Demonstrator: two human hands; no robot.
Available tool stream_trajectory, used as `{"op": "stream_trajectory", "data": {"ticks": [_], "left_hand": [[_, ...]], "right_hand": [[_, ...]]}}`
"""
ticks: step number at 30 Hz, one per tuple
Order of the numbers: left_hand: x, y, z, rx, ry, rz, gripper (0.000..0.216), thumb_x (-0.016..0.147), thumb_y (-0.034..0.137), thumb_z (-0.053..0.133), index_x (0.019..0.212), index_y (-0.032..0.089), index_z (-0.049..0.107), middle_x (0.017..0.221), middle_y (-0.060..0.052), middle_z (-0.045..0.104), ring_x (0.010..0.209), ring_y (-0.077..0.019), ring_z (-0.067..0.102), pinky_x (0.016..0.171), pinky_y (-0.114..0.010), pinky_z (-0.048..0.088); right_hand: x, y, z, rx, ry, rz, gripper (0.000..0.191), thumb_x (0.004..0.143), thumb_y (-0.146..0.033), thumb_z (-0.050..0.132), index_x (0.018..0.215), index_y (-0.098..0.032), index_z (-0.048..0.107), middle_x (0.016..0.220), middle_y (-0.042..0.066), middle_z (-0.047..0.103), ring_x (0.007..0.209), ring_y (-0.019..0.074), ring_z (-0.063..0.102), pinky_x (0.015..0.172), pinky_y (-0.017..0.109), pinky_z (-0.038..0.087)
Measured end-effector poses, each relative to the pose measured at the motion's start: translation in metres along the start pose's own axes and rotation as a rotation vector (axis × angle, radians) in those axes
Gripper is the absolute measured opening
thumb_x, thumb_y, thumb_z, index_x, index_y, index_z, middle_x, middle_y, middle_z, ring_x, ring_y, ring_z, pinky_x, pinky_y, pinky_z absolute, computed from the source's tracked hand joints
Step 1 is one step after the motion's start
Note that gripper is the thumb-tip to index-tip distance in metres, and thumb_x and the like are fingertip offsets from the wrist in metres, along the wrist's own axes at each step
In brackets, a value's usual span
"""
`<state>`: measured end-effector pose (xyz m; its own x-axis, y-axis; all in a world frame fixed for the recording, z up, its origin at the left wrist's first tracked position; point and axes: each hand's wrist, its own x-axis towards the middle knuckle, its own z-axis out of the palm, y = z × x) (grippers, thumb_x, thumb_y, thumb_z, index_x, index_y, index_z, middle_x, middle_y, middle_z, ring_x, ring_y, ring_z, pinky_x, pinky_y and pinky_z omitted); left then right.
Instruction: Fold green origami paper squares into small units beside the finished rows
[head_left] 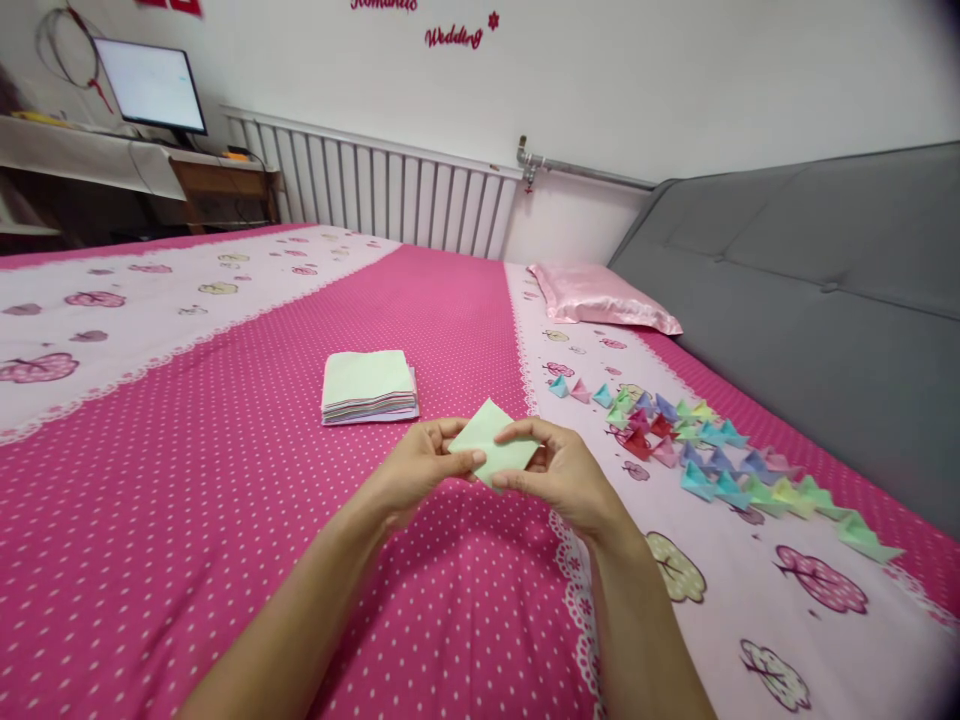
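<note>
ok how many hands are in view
2: the left hand, at the left side of the pale-green paper, and the right hand, at its right.

Forearms [315,590] converge, fingers [461,462] pinched inward, some apparently tucked underneath.

Pale green paper [484,436], corner up

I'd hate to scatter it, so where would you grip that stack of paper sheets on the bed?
Probably the middle of the near edge of the stack of paper sheets, pinched top to bottom from the near side: it lies flat on the polka-dot bedspread with that layered edge exposed; its right side is uneven.
</note>
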<state>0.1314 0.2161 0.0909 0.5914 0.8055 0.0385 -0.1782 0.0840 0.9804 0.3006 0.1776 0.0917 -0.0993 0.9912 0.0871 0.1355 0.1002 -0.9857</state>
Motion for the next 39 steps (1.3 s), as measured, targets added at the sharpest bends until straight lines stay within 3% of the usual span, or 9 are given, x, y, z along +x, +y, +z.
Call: {"op": "stream_trajectory", "data": {"ticks": [7, 11, 16, 22, 25, 28, 30, 33, 39], "left_hand": [[-0.011, -0.002, -0.005, 0.062, 0.117, 0.045, 0.045, 0.064, 0.020, 0.069, 0.105, 0.010, 0.055, 0.075, -0.005, 0.065, 0.058, -0.0092, 0.056, 0.056, -0.020, 0.043], [-0.045, -0.037, -0.005, -0.155, 0.261, 0.055, 0.051, 0.062, 0.022, 0.072, 0.108, 0.012, 0.052, 0.083, -0.006, 0.066, 0.067, -0.0114, 0.060, 0.062, -0.021, 0.045], [-0.094, -0.078, 0.009, -0.072, 0.381, -0.050, 0.036, 0.060, 0.029, 0.071, 0.084, 0.005, 0.058, 0.060, -0.004, 0.063, 0.049, -0.0112, 0.056, 0.048, -0.020, 0.042], [-0.137, -0.079, 0.024, 0.105, 0.529, -0.020, 0.057, 0.066, 0.018, 0.063, 0.116, 0.007, 0.037, 0.060, 0.001, 0.058, 0.052, -0.0125, 0.058, 0.051, -0.022, 0.045], [-0.152, -0.082, 0.032, 0.391, 0.658, 0.024, 0.064, 0.067, 0.018, 0.061, 0.123, 0.008, 0.033, 0.083, -0.009, 0.061, 0.067, -0.0172, 0.062, 0.062, -0.030, 0.049], [-0.163, -0.086, 0.042, 0.805, 0.751, 0.182, 0.053, 0.073, 0.020, 0.056, 0.122, 0.011, 0.040, 0.121, -0.019, 0.047, 0.106, -0.0264, 0.051, 0.087, -0.041, 0.042], [-0.166, -0.089, 0.047, 1.118, 0.685, 0.291, 0.040, 0.079, 0.020, 0.047, 0.118, 0.012, 0.047, 0.132, -0.016, 0.039, 0.122, -0.0267, 0.034, 0.098, -0.043, 0.032], [-0.166, -0.093, 0.047, 1.388, 0.467, 0.309, 0.034, 0.084, 0.016, 0.036, 0.113, 0.013, 0.054, 0.125, -0.011, 0.049, 0.125, -0.0227, 0.031, 0.102, -0.041, 0.027], [-0.165, -0.096, 0.044, 1.520, 0.312, 0.262, 0.041, 0.085, 0.018, 0.030, 0.119, 0.007, 0.049, 0.125, -0.014, 0.049, 0.122, -0.0225, 0.037, 0.103, -0.043, 0.023]], "right_hand": [[-0.005, -0.005, 0.019, 0.172, 0.028, -0.012, 0.052, 0.058, -0.015, 0.070, 0.107, -0.018, 0.052, 0.083, 0.002, 0.064, 0.067, 0.0115, 0.059, 0.062, 0.024, 0.047], [-0.025, 0.018, 0.056, 0.213, 0.065, -0.020, 0.058, 0.059, -0.018, 0.069, 0.113, -0.017, 0.049, 0.092, 0.005, 0.064, 0.077, 0.0155, 0.061, 0.068, 0.028, 0.049], [-0.068, 0.061, 0.101, 0.184, 0.229, 0.031, 0.053, 0.061, -0.028, 0.068, 0.109, -0.012, 0.050, 0.087, 0.008, 0.065, 0.077, 0.0194, 0.062, 0.070, 0.032, 0.050], [-0.111, 0.063, 0.122, 0.013, 0.359, -0.045, 0.048, 0.071, -0.022, 0.055, 0.117, -0.016, 0.043, 0.108, 0.010, 0.059, 0.089, 0.0198, 0.060, 0.076, 0.032, 0.048], [-0.122, 0.058, 0.129, -0.264, 0.454, -0.053, 0.049, 0.070, -0.021, 0.054, 0.117, -0.016, 0.044, 0.110, 0.011, 0.057, 0.093, 0.0213, 0.058, 0.079, 0.034, 0.047], [-0.131, 0.053, 0.136, -0.461, 0.563, -0.064, 0.049, 0.069, -0.020, 0.055, 0.117, -0.012, 0.047, 0.116, 0.015, 0.051, 0.106, 0.0249, 0.049, 0.090, 0.038, 0.038], [-0.136, 0.051, 0.139, -0.542, 0.590, -0.080, 0.045, 0.073, -0.020, 0.052, 0.117, -0.012, 0.048, 0.123, 0.016, 0.044, 0.115, 0.0249, 0.040, 0.096, 0.039, 0.030], [-0.144, 0.049, 0.142, -0.806, 0.519, -0.089, 0.035, 0.083, -0.023, 0.041, 0.116, -0.016, 0.052, 0.128, 0.011, 0.044, 0.120, 0.0224, 0.033, 0.100, 0.039, 0.022], [-0.151, 0.051, 0.142, -0.961, 0.353, -0.003, 0.035, 0.090, -0.028, 0.030, 0.112, -0.021, 0.057, 0.120, 0.003, 0.055, 0.124, 0.0202, 0.029, 0.104, 0.041, 0.010]]}}
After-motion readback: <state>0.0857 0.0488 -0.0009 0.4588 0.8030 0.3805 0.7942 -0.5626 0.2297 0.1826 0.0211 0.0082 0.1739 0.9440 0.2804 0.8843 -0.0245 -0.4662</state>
